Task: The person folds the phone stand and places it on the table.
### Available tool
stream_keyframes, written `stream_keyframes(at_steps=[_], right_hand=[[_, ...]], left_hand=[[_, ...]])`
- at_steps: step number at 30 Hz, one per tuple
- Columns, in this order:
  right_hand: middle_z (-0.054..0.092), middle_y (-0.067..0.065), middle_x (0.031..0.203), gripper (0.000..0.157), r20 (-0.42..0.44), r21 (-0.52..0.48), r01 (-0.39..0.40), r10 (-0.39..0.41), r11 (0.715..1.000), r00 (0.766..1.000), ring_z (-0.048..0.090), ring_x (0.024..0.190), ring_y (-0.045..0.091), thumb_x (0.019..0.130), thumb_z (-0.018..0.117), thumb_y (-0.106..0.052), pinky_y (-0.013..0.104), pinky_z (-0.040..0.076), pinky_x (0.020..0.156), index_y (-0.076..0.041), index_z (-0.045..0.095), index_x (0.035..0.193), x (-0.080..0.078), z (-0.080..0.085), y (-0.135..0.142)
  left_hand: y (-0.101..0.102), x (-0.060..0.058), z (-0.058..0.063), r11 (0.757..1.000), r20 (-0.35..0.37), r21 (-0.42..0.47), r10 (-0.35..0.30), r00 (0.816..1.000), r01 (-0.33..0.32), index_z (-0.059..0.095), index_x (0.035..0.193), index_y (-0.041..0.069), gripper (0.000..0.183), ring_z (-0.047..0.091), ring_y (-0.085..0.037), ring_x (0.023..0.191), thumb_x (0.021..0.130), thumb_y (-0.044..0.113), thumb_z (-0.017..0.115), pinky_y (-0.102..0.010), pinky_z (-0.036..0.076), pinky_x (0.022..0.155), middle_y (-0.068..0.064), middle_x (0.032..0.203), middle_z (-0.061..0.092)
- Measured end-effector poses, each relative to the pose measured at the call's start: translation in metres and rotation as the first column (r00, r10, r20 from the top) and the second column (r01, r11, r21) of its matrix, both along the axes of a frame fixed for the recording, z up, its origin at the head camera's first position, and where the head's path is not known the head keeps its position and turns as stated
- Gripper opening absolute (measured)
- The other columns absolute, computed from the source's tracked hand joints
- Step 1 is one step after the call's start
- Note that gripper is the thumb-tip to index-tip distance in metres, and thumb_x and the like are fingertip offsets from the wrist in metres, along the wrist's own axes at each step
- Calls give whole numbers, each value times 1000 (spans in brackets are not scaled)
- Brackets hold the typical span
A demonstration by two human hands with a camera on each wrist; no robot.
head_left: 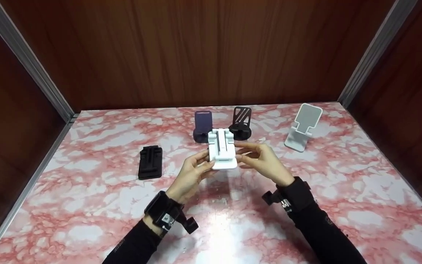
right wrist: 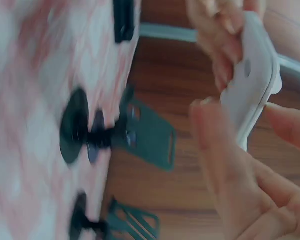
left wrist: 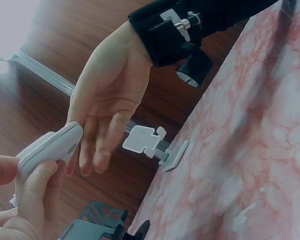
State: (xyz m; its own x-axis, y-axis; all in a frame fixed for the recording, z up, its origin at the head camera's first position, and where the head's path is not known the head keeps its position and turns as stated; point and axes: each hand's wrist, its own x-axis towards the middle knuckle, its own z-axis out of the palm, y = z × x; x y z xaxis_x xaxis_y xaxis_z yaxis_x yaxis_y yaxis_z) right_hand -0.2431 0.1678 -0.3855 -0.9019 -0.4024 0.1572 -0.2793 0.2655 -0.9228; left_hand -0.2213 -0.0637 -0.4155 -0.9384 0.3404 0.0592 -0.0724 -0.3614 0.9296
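Black sleeves (head_left: 136,242): nearest us.
Left hand (head_left: 189,174): our fingers (head_left: 200,156) pinch the white stand (head_left: 222,152).
Right hand (head_left: 267,163): our fingers parted at its edge; contact unclear.

A black left sleeve (head_left: 134,242) and a black right sleeve (head_left: 324,228), each bearing a small, faint marking, meet broad black wristbands (head_left: 299,193), each fitted with a silver metal clamp (left wrist: 183,28) and a stubby black camera housing (left wrist: 196,64), round-ended on the right wrist.
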Motion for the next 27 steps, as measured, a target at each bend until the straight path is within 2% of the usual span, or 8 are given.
stream_keyframes(at_steps=[3, 5, 9, 14, 16, 19, 24, 27], right_hand=[[69, 22, 118, 42, -174, 138, 83, -58, 987, 983, 69, 104, 30, 94, 66, -10, 37, 61, 86, 2, 59, 134, 3, 3, 0], [67, 22, 124, 42, -253, 192, 135, -84, 972, 964, 65, 113, 34, 94, 66, -9, 42, 58, 93, 2, 58, 134, 4, 5, 0], [60, 23, 135, 46, -345, 250, 204, -109, 947, 932, 59, 123, 35, 93, 67, -7, 49, 50, 104, 4, 55, 136, 6, 9, 6], [52, 24, 143, 55, -471, 374, 289, -88, 881, 878, 47, 135, 41, 92, 69, -12, 52, 37, 115, 2, 50, 142, 3, 11, 14], [47, 25, 148, 61, -488, 426, 305, -67, 852, 870, 37, 141, 45, 91, 70, -13, 56, 31, 119, 2, 46, 145, 2, 10, 15], [38, 26, 154, 68, -479, 501, 311, -40, 807, 877, 27, 145, 47, 91, 70, -17, 58, 25, 120, 0, 39, 149, 0, 8, 16], [32, 26, 157, 74, -454, 554, 288, -6, 781, 891, 20, 148, 47, 91, 71, -19, 60, 18, 122, 0, 34, 152, -2, 2, 17], [29, 25, 158, 75, -446, 576, 287, 0, 765, 895, 18, 148, 47, 91, 70, -20, 64, 15, 120, -1, 32, 153, -3, -1, 16]], left_hand=[[-10, 0, 4, 1000, -16, -14, 27, 1000, -27, 32, 148, -9, 53, 65, -15, 104, 98, -3, 49, -27, 56, 95, -27, 140, 49], [-19, -1, 9, 998, -25, -35, 58, 998, -59, 34, 146, -8, 51, 66, -16, 106, 98, -3, 49, -29, 55, 97, -27, 142, 49], [-38, -5, 19, 988, -28, -62, 136, 990, -138, 39, 143, -6, 45, 67, -16, 108, 98, -4, 46, -29, 54, 98, -26, 139, 52], [-62, -14, 23, 974, -12, -57, 218, 976, -218, 35, 145, -10, 47, 68, -13, 104, 99, -6, 46, -26, 55, 96, -29, 143, 48], [-70, -18, 19, 972, 1, -56, 229, 974, -228, 31, 146, -12, 49, 68, -12, 103, 99, -7, 45, -24, 54, 96, -31, 146, 44], [-80, -23, 9, 970, 29, -90, 229, 973, -225, 26, 148, -13, 52, 68, -10, 102, 100, -7, 43, -22, 54, 95, -33, 148, 40], [-89, -30, -14, 956, 92, -228, 210, 973, -185, 29, 148, -12, 51, 68, -6, 92, 100, -4, 45, -17, 56, 87, -33, 146, 42], [-90, -32, -26, 947, 123, -280, 200, 972, -160, 30, 147, -13, 51, 68, -5, 86, 100, -5, 46, -16, 57, 82, -35, 144, 43]])
